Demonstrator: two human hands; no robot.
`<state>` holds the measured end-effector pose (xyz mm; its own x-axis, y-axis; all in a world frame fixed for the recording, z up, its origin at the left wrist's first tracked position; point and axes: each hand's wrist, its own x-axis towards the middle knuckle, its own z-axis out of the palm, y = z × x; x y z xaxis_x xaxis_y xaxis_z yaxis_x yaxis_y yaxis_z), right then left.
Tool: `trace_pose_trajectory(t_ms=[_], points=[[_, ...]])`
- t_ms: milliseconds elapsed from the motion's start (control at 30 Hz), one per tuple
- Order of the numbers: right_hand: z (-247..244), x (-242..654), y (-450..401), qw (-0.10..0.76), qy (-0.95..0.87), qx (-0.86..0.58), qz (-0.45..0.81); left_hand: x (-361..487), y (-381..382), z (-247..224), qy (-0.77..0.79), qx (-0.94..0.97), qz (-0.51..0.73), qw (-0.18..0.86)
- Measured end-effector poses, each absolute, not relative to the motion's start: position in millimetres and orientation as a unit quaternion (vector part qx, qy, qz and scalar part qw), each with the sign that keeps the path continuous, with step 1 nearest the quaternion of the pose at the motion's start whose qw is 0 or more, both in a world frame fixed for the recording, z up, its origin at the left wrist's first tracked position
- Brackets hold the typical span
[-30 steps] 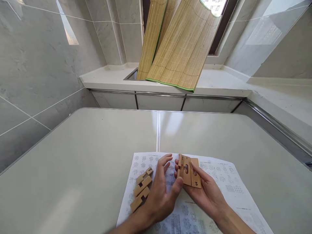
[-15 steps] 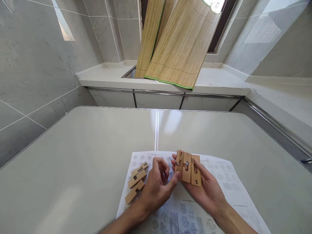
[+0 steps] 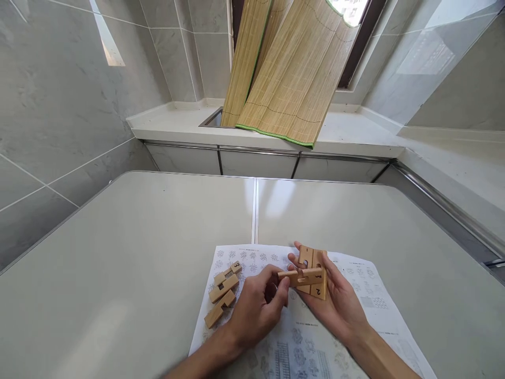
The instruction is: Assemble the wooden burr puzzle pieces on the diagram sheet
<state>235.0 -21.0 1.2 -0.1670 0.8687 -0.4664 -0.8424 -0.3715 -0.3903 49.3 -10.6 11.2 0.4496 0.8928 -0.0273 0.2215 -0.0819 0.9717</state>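
Note:
Between the thumb and fingers of my left hand [image 3: 258,305] is a flat wooden puzzle piece [image 3: 302,277] with a slot and a number near its right end. It lies across the front of two slotted wooden puzzle pieces [image 3: 319,290], one marked 2, which my right hand [image 3: 341,302] holds side by side with its thumb over their right edge. Whether the crossing piece touches those two I cannot tell. Left of my left hand, several notched wooden blocks [image 3: 223,288] lie in a slanting row on a printed sheet [image 3: 300,337]; the top one bears a 3.
The sheet with small printed diagrams lies on a pale table [image 3: 130,252] with a seam [image 3: 254,210] down its middle. Beyond the far edge stand a white ledge [image 3: 177,123] and a bamboo blind [image 3: 292,79] hanging at the window. Grey tiled walls rise at both sides.
My left hand, earlier apart with its fingers curled, now grips one of the three pieces that lay in my right hand. That piece has turned crosswise; two stay in my right hand.

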Motion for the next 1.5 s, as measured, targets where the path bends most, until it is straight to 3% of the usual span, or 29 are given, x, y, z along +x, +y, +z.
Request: trace_pose_trajectory(t_ms=[600, 1267, 1500], points=[[-2.9, 232.4, -31.8, 0.601, -0.29, -0.426, 0.611, 46.8, -7.7, 11.8, 0.403, 0.626, 0.302, 0.596], [-0.3, 229.4, -34.9, 0.572, -0.276, -0.416, 0.651, 46.9, -6.3, 19.9, 0.37, 0.651, 0.275, 0.603], [5.2, 234.0, -34.0, 0.58, -0.272, -0.39, 0.661, 49.4, -3.5, 8.9, 0.348, 0.521, 0.327, 0.707]])
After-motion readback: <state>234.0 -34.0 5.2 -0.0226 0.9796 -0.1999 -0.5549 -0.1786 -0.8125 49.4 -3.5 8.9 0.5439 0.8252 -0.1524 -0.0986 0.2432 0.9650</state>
